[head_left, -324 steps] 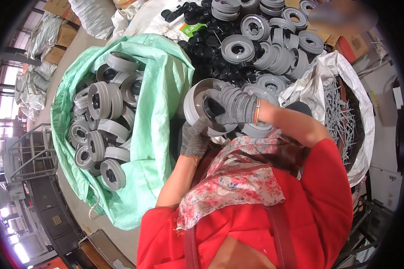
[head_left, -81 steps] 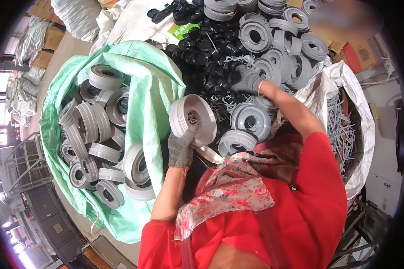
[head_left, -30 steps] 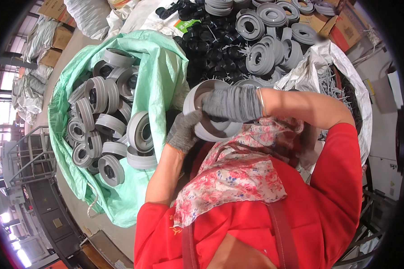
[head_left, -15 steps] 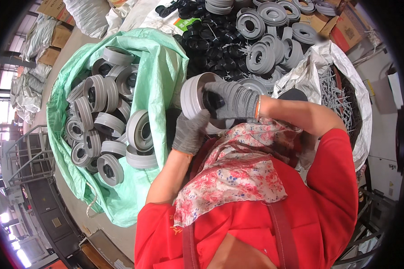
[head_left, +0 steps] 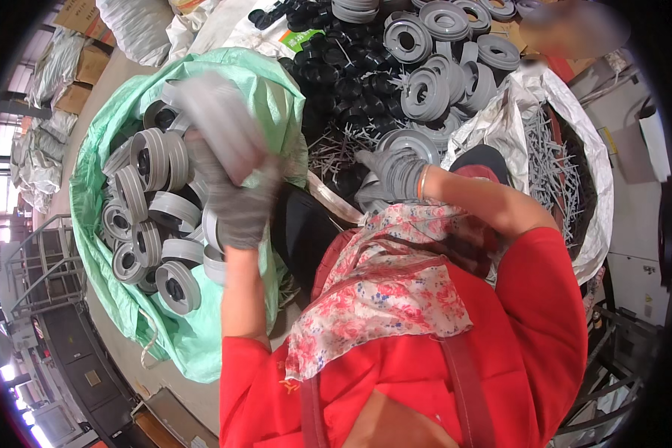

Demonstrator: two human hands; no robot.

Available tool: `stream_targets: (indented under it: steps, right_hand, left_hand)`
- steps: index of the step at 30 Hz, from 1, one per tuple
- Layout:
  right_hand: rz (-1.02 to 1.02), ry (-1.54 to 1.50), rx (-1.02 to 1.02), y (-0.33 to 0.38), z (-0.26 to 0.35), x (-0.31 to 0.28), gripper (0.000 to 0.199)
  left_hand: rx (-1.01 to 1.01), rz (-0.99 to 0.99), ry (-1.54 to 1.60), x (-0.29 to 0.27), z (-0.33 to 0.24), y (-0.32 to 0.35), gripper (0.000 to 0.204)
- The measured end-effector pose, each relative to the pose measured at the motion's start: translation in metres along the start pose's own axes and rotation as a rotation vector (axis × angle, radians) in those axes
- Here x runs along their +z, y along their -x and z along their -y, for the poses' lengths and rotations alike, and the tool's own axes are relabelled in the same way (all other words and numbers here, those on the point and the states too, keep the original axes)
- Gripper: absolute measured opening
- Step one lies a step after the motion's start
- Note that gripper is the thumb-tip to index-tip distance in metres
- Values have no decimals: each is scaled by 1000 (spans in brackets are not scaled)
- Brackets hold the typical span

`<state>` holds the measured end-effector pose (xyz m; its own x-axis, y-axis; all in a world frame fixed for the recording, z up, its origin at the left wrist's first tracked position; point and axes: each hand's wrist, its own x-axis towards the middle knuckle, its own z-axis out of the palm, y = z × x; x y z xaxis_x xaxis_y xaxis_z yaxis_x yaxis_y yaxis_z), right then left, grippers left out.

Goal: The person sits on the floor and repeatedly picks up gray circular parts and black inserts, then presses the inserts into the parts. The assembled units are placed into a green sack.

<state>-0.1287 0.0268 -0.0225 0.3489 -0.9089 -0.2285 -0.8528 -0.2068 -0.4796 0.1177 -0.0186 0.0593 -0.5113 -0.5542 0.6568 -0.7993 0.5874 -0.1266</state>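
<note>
My left hand (head_left: 239, 198), in a grey knit glove, grips a ribbed grey plastic ring (head_left: 220, 123) above the open green sack (head_left: 276, 97). Both hand and ring are smeared by motion. Inside the sack lie several similar grey rings (head_left: 175, 286), some with black inserts showing in their centres. My right hand (head_left: 399, 175), also gloved, is over my lap with its fingers apart, close to a grey ring (head_left: 411, 140) and the heap of black plastic ring-shaped parts (head_left: 358, 89). Its lower fingers are hard to make out against grey parts beneath.
Loose grey plastic sticks (head_left: 332, 153) are scattered beside the black heap. More fill a white sack (head_left: 597, 224) on the right. Grey rings (head_left: 444, 22) are piled at the back right. Wrapped bundles (head_left: 134, 30) and cartons (head_left: 89, 63) stand at the far left.
My left hand has carried the grey ring left and up, from in front of me to over the green sack. My right hand has come off that ring and sits slightly lower.
</note>
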Motion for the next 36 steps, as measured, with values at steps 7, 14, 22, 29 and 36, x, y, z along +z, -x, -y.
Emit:
stream_targets:
  steps: [7,14,22,29,36]
  right_hand:
    - [-290,404,-374,-27,-136,92,36]
    - [243,306,-167,-46,-76,48,40]
    - [-42,480,-71,-59,-80,18,31]
    - [-118,-632,-7,-109,-89,-20,36]
    - [-162,25,484,-186,-197,47,86]
  left_hand:
    - [-530,211,1101,13,-7,11,68]
    - [-774,347,1115,117,-36,99,51]
    - [-1185,393,1470,122,-17,67,71]
    - [-1299,435,2168,126,-18,61,65]
    - [-1458,290,1792,119,-21,57,49]
